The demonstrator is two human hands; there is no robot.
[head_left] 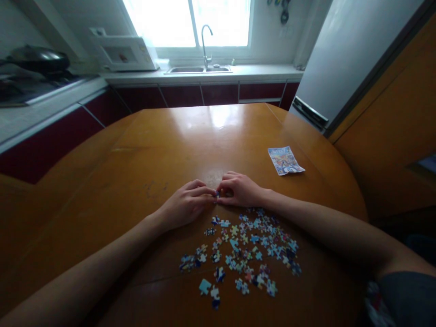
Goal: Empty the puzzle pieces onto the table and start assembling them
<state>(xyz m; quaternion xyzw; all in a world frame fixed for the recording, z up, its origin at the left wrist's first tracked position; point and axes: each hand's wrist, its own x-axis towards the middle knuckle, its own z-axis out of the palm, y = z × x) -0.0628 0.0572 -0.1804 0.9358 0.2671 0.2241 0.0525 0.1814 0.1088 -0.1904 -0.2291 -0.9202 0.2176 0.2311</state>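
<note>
My left hand [187, 202] and my right hand [240, 189] meet fingertip to fingertip near the middle of the wooden table [163, 159]. Pinched between them are small jigsaw puzzle pieces [218, 194], mostly covered by the fingers, so I cannot tell how many there are or whether they are joined. The left fingers press on the pieces from the left, and the right thumb and forefinger close on them from the right. Below the hands lies a spread of loose puzzle pieces [243, 240] in blue, white, yellow and dark colours.
A creased picture sheet [285, 160] lies on the table to the right, beyond my right hand. Across the back runs a counter with a sink [186, 70], a faucet [205, 47] and a microwave [124, 53]. A wok [39, 59] stands at far left, a refrigerator [354, 59] at right.
</note>
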